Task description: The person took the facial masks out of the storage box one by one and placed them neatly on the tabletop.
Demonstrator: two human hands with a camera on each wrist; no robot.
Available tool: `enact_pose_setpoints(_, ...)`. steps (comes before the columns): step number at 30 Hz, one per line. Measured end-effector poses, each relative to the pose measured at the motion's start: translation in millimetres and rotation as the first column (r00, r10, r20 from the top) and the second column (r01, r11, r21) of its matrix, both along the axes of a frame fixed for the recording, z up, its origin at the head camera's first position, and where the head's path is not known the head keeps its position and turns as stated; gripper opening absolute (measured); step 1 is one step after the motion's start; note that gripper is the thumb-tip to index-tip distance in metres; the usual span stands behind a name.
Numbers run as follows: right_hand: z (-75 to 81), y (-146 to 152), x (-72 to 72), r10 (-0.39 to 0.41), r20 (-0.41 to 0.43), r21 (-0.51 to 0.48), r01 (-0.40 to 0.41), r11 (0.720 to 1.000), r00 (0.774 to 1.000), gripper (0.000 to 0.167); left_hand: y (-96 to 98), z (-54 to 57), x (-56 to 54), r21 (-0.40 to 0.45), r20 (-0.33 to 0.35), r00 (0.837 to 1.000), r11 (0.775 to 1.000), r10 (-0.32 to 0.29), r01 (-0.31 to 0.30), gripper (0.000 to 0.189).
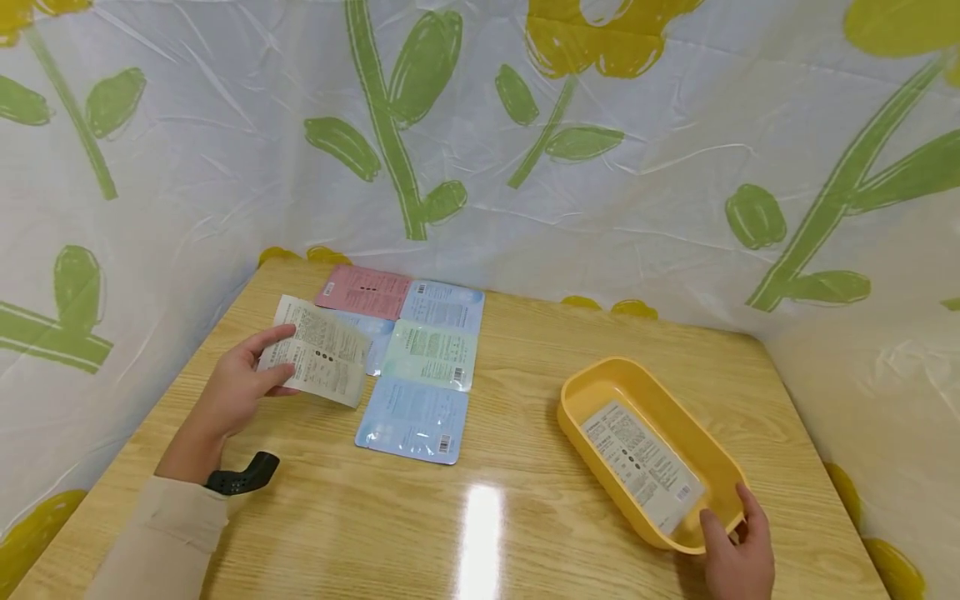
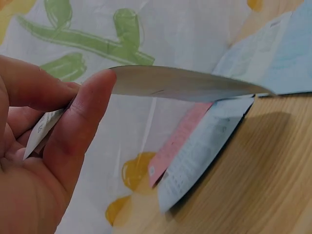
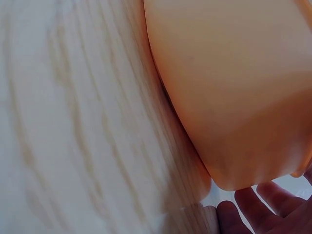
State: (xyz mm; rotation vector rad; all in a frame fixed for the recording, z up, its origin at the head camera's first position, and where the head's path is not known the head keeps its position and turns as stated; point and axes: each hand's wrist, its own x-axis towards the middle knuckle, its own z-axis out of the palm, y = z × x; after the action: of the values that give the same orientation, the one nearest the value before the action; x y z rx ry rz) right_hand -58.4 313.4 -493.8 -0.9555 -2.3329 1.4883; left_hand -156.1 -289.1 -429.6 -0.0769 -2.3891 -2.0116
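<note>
In the head view my left hand [image 1: 238,382] pinches a pale, off-white printed sachet [image 1: 322,354] between thumb and fingers, lifted over the table's left side. The left wrist view shows this sachet [image 2: 180,83] nearly edge-on, slightly bowed, with thumb and fingers at one end. My right hand [image 1: 738,546] grips the near right end of a yellow plastic bin [image 1: 603,483], thumb at the rim. Inside the bin lies another off-white printed sachet [image 1: 637,462], flat. From the right wrist, fingertips touch the outer end of the bin [image 3: 229,107]; the rest of that hand is cut off.
Beside the left hand lie a pink sachet [image 1: 367,292], a green sachet [image 1: 431,354] and several blue ones, including a near blue sachet [image 1: 412,421]. They sit on a wooden table [image 1: 517,433]. A flower-printed sheet [image 1: 637,225] hangs around the table.
</note>
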Motion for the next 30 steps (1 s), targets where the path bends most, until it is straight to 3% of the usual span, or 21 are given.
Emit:
enact_pose_setpoints(7,1.1,0,0.1,0.004,0.022,-0.006,-0.004,1.0,1.0,0.069,-19.5,-10.8,7.9,-0.053,0.057,0.998,0.998,0.029,-0.026,0.06)
enact_pose_setpoints(15,4.9,-4,0.4,0.006,-0.005,-0.005,-0.006,1.0,1.0,0.068,-38.3,-22.4,8.0,-0.112,0.187,0.982,0.994,0.03,-0.009,0.063)
enact_pose_setpoints(24,5.4,-5,-0.7,-0.012,-0.01,-0.007,0.012,1.0,1.0,0.068,-43.5,-33.2,11.2,-0.181,0.281,0.958,0.983,0.055,-0.003,0.063)
enact_pose_setpoints(30,6.6,-7,-0.6,-0.016,-0.01,-0.006,0.016,1.0,1.0,0.068,-39.8,-41.9,13.5,-0.247,0.295,0.952,0.969,0.078,-0.003,0.062)
